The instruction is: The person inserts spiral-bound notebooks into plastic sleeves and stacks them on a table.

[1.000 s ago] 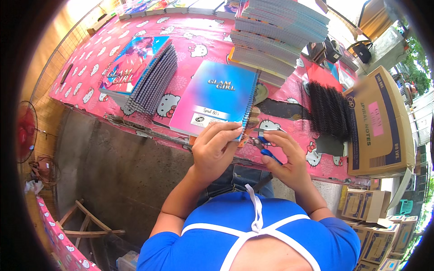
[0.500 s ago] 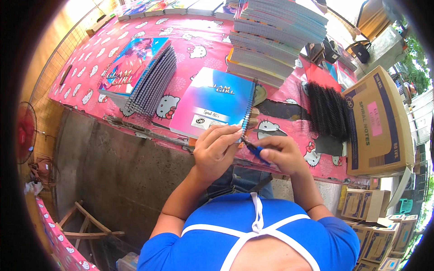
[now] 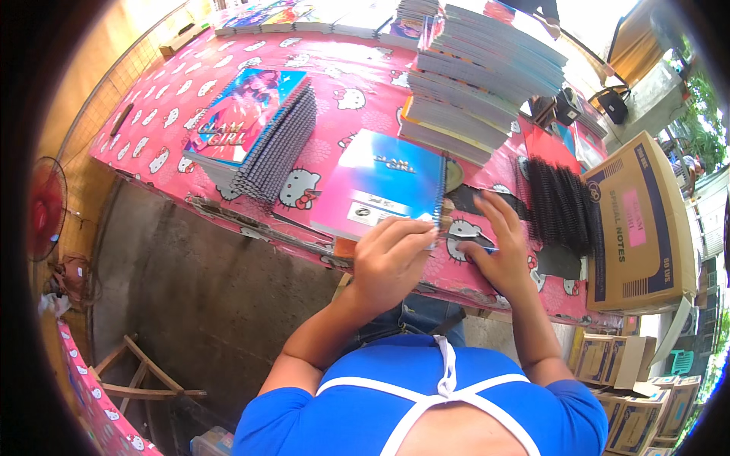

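Note:
A pink-and-blue spiral notebook (image 3: 395,178) lies at the table's near edge with its black coil on the right side. My left hand (image 3: 391,258) is closed at its lower right corner, fingertips bunched by the coil's near end. To the right, my right hand (image 3: 503,247) rests over the table, fingers stretched and spread. Under its thumb lie pliers (image 3: 473,239) with dark jaws and blue handles, the handles mostly covered by the hand. Left of the notebook stands a stack of bound spiral notebooks (image 3: 247,125).
A tall pile of notebooks (image 3: 483,80) rises behind. Several black spiral coils (image 3: 559,205) lie at right beside a cardboard box (image 3: 642,228). A pink patterned cloth (image 3: 350,99) covers the table. A red fan (image 3: 46,209) stands far left, a wooden frame (image 3: 148,372) below it.
My right hand has drawn the pliers away from the notebook's coil and put them down on the table, its grip loosened and fingers spread. My left hand stays at the notebook's corner.

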A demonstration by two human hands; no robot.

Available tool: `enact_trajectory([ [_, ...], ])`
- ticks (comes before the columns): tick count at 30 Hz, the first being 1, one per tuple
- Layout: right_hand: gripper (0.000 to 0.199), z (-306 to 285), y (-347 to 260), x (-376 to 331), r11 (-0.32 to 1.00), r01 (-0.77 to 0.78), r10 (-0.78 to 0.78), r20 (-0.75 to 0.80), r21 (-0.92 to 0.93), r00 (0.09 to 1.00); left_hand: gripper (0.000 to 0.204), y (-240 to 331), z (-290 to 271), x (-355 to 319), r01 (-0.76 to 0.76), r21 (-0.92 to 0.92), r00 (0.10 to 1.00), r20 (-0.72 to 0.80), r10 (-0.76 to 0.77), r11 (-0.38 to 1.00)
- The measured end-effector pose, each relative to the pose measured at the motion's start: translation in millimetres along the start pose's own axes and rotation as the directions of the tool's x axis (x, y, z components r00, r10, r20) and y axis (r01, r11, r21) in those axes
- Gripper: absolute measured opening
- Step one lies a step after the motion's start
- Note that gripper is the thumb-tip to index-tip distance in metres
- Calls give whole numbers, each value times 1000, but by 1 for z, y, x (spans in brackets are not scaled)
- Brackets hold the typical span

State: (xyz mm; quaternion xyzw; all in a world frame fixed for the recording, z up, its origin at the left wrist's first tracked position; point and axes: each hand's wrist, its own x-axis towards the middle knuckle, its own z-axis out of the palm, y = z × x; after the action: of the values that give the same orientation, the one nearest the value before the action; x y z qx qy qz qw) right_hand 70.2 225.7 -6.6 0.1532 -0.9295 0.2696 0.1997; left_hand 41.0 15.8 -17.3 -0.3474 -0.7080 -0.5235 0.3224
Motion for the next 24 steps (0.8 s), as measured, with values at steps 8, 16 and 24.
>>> enact_trajectory([
  [8,36,14,-44,221,714,246,-121,-230,656,966,50,-60,-110,45,181,127,800,-596,-71,975],
  [16,46,200,-52,302,924,333,-290,-221,189,931,76,-202,-223,56,423,-389,353,-761,-544,819],
  [24,50,211,-56,295,893,196,-146,-151,405,978,52,-224,-216,62,377,-321,303,-844,-443,869],
])
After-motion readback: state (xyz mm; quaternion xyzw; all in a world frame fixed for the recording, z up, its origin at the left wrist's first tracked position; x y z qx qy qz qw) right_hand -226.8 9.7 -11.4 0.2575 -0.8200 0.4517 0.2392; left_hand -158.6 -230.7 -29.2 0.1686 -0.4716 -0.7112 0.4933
